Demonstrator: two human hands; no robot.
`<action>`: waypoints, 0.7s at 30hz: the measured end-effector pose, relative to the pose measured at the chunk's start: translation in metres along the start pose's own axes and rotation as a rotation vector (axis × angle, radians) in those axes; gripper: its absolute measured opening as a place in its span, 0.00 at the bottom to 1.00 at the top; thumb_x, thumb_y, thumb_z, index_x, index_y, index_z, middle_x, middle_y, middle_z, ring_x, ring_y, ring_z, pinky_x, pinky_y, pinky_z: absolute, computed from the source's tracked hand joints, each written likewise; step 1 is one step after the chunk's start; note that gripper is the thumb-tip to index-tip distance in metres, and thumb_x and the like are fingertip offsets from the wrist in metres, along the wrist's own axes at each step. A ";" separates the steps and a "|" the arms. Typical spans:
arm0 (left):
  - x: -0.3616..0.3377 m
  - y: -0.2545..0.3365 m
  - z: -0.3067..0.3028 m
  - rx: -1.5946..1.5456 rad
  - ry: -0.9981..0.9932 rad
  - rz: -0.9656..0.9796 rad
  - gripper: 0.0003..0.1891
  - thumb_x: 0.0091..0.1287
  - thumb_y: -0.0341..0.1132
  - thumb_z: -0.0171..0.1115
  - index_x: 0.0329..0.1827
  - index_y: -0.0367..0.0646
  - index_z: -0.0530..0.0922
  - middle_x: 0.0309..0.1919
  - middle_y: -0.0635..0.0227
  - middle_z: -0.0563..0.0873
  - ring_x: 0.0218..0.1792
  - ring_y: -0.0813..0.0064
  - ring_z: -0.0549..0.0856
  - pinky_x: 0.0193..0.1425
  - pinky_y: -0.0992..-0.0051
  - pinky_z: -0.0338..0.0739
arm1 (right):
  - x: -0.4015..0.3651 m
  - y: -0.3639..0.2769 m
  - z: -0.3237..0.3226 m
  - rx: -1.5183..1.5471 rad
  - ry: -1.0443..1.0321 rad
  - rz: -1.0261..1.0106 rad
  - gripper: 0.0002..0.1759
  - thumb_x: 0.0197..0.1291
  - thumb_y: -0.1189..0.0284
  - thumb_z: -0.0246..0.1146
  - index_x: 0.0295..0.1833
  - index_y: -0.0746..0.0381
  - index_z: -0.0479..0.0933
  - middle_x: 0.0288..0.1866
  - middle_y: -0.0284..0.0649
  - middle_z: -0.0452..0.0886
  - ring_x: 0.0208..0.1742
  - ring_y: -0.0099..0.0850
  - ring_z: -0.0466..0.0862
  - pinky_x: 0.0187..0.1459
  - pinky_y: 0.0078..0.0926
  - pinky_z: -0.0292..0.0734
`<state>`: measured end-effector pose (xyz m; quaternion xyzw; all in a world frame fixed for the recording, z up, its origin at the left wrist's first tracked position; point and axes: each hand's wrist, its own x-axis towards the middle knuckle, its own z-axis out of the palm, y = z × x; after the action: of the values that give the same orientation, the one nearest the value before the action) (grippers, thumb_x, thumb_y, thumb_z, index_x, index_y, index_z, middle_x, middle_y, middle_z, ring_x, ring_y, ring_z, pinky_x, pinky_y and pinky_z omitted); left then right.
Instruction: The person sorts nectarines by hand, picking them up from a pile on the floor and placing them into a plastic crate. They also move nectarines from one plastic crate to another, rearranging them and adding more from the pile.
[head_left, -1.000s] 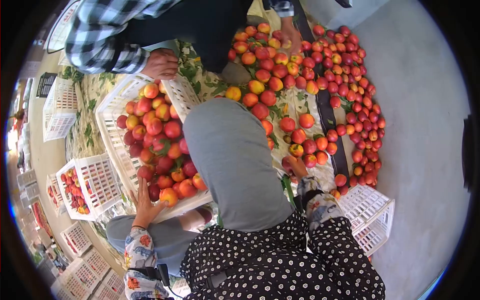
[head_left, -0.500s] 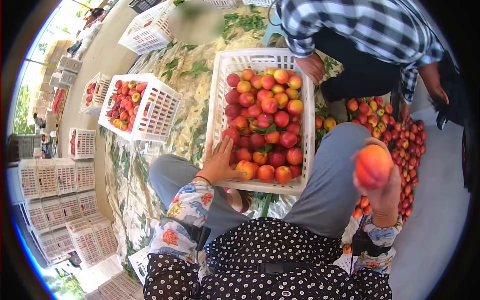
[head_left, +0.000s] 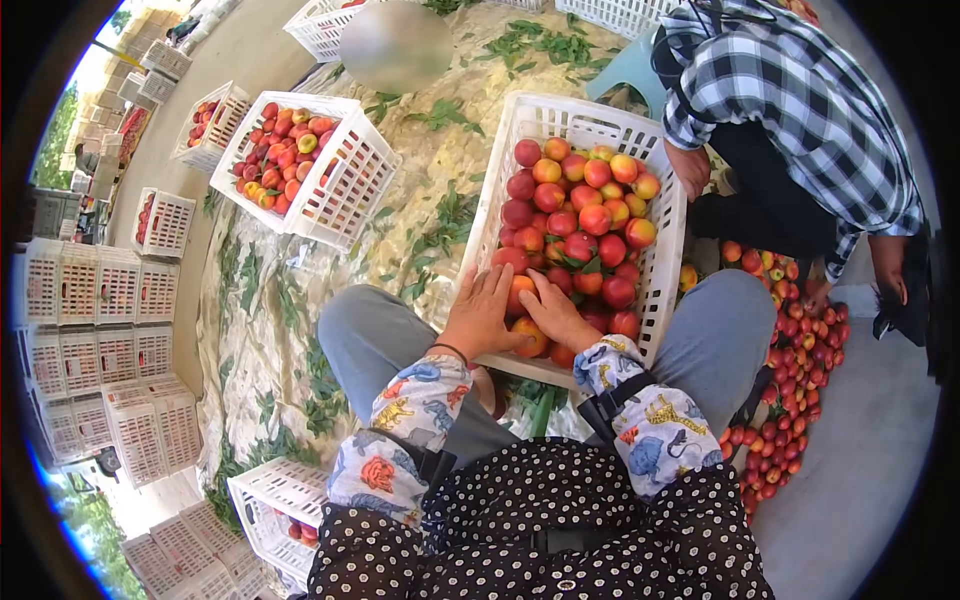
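A white plastic crate [head_left: 663,283] of red and yellow nectarines [head_left: 581,246] stands between my knees. My left hand [head_left: 482,312] lies palm down over the crate's near left corner, fingers stretched across the fruit. Beside it my right hand [head_left: 561,314] reaches in over the near edge, its spread fingers against an orange-red nectarine [head_left: 520,295] between the two hands. Neither hand has a nectarine lifted out. Some fruit under my palms and fingers is hidden.
A person in a checked shirt [head_left: 790,90] bends at the right, one hand near the crate's rim. Loose nectarines [head_left: 790,400] cover the floor there. To the left stand another filled crate [head_left: 350,190] and stacked crates [head_left: 95,350]. Leaves [head_left: 440,235] lie on the sheet.
My right hand has come from the right, where it held up a nectarine, to the near end of the crate beside my left hand. The view has shifted, so the crate appears further right.
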<state>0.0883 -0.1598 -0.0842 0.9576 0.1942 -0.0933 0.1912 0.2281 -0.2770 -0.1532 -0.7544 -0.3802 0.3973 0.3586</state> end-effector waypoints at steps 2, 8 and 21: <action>0.001 0.001 0.001 -0.005 0.011 0.007 0.64 0.49 0.65 0.73 0.82 0.34 0.52 0.76 0.49 0.67 0.79 0.56 0.64 0.86 0.58 0.33 | -0.002 0.001 -0.004 -0.019 -0.017 0.023 0.40 0.72 0.49 0.54 0.81 0.60 0.56 0.69 0.68 0.71 0.70 0.62 0.73 0.72 0.49 0.67; 0.000 0.026 -0.004 0.035 0.003 0.050 0.63 0.51 0.63 0.73 0.84 0.39 0.49 0.81 0.48 0.58 0.82 0.51 0.54 0.85 0.50 0.39 | 0.001 0.008 0.009 0.210 0.024 -0.071 0.41 0.73 0.47 0.53 0.81 0.57 0.54 0.69 0.70 0.71 0.70 0.63 0.72 0.72 0.53 0.67; -0.016 0.030 0.034 0.056 0.048 0.048 0.55 0.58 0.56 0.71 0.85 0.52 0.50 0.83 0.48 0.47 0.81 0.37 0.45 0.81 0.42 0.42 | -0.183 -0.148 -0.241 0.165 0.398 -0.562 0.21 0.72 0.71 0.61 0.68 0.61 0.73 0.49 0.41 0.84 0.44 0.27 0.84 0.46 0.24 0.79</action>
<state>0.0822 -0.2041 -0.1012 0.9689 0.1732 -0.0710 0.1618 0.3235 -0.4249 0.1343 -0.6515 -0.4622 0.1574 0.5807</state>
